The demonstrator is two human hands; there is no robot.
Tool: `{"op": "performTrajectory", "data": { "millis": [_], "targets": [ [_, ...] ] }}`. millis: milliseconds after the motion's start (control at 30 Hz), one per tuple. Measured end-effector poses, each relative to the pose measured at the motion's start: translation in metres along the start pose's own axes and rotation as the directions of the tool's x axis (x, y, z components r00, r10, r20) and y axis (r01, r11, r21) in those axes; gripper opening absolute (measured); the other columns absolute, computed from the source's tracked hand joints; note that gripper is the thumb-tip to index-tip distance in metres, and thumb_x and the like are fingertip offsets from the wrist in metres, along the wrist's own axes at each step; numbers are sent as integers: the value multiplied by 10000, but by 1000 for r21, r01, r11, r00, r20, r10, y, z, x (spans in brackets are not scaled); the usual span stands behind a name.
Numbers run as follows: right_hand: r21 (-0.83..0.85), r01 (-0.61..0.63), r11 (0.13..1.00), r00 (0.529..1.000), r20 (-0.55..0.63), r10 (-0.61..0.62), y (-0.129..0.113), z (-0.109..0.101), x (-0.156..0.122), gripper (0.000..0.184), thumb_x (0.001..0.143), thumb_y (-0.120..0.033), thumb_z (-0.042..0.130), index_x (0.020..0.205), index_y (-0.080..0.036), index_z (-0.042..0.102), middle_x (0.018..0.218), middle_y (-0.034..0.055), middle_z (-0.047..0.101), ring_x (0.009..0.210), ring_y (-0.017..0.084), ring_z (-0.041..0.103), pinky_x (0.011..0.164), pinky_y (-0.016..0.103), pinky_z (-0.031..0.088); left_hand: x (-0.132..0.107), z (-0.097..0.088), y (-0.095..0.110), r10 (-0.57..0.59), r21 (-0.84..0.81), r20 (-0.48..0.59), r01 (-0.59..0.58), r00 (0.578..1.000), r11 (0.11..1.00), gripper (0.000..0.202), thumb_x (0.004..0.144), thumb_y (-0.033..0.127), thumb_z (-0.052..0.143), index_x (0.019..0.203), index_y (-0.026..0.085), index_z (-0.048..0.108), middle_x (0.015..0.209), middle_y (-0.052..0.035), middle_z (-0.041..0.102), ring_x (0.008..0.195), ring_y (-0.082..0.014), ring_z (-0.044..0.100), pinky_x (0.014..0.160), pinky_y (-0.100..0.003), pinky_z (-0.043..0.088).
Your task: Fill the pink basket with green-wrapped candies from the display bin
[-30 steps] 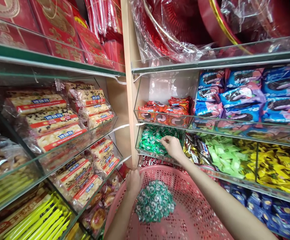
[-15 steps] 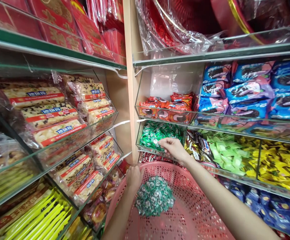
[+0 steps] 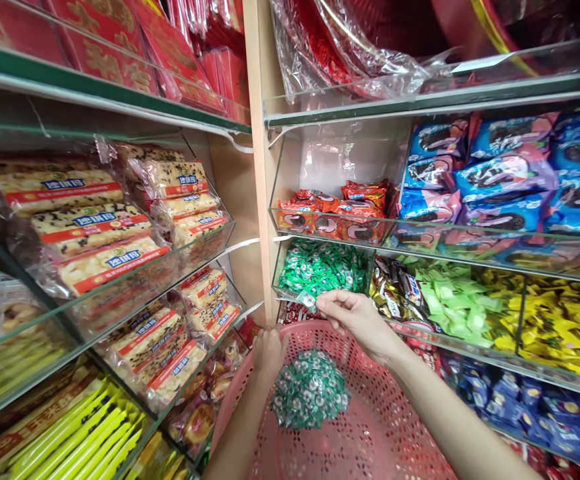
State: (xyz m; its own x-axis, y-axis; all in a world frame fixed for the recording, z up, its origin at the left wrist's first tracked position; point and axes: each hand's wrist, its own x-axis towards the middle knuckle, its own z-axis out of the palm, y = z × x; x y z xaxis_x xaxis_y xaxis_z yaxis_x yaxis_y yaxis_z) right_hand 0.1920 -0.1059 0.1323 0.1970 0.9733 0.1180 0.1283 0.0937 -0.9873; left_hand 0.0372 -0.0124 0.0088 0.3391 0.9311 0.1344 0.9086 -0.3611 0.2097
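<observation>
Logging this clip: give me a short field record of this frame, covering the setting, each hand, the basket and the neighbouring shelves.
Setting: shop shelves with clear bins of wrapped sweets and snack packs
Left hand: grips the rim of the pink basket
Right hand: pinches one green candy at the front edge of the green candy bin
Basket contents: pile of green candies
Neighbours: light green sweets and yellow sweets to the right of the bin, red packs above it

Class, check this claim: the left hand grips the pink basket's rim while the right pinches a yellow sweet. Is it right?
No. The head view shows the sweet in the right hand is green, not yellow. The left hand does grip the rim of the basket.
</observation>
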Motion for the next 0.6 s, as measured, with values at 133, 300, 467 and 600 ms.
{"op": "performTrajectory", "data": {
  "millis": [133,300,467,600],
  "targets": [
    [-43,-6,999,1000,4,6,0,0,-1,319,690,-497,637,783,-192,637,590,-10,537,471,74,402,410,206,305,0,0,0,4,10,1,-4,1000,1000,383,894,373,388,1180,214,587,1026,-107,661,979,-227,597,783,-293,418],
    [-26,-32,999,999,40,33,21,0,4,339,669,-506,671,752,-180,638,578,-28,547,468,67,418,427,200,309,-2,-3,1,3,9,11,-3,1000,1000,400,903,387,359,1175,210,594,1026,-107,659,970,-218,599,785,-288,417],
    [-99,-131,986,967,207,149,80,1,11,374,657,-537,671,631,-170,603,485,-53,498,424,61,392,420,199,274,-2,-5,2,14,-14,2,-14,1000,1000,388,905,389,359,1133,204,612,1021,-99,667,951,-223,601,771,-294,419],
    [-169,-205,964,938,246,243,128,-3,17,390,619,-524,691,555,-171,539,441,-69,456,410,55,370,419,196,266,-1,-5,3,19,-2,1,-19,1000,1000,384,904,386,366,1143,200,602,1048,-95,662,973,-223,593,782,-296,415]
  ]
}}
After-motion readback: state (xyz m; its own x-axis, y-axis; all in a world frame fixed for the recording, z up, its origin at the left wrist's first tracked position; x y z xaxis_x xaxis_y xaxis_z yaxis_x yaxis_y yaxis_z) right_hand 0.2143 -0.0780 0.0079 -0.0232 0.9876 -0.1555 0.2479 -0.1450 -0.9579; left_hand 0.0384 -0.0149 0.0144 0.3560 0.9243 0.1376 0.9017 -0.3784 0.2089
